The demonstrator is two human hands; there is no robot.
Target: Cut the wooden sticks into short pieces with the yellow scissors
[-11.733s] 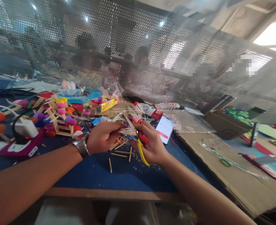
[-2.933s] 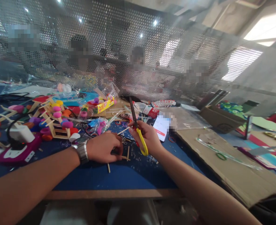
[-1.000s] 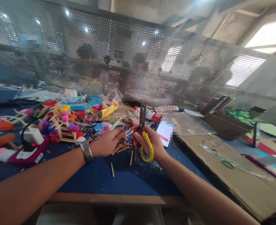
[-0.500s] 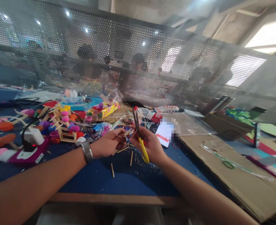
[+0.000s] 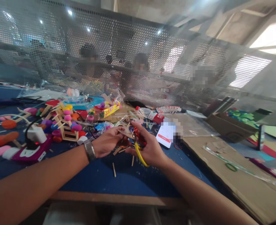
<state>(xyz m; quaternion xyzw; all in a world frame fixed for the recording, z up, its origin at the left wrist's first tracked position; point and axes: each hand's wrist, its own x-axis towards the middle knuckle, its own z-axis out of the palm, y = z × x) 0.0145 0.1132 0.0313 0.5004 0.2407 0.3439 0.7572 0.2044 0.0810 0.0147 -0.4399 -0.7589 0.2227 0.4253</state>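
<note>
Yellow-handled scissors (image 5: pixel 140 154) are in my right hand (image 5: pixel 149 147), its fingers around the handles and the blades angled left toward my other hand. My left hand (image 5: pixel 107 142), with a metal watch (image 5: pixel 89 150) at the wrist, pinches something small and thin near the blades; blur hides what exactly. Short wooden sticks (image 5: pixel 114 169) lie on the blue tabletop (image 5: pixel 93 179) below the hands, among small scraps.
Left are a purple power strip (image 5: pixel 32 151) and a stick structure (image 5: pixel 69 135) with colourful clay pieces. A lit phone (image 5: pixel 165 136) and a bottle (image 5: pixel 155 117) lie beyond my right hand. Cardboard (image 5: pixel 222 165) and a brown box (image 5: pixel 229 123) are at right.
The scissors have swung from pointing upward to pointing left, toward my left hand. The light sticks seen between my fingers before no longer show clearly.
</note>
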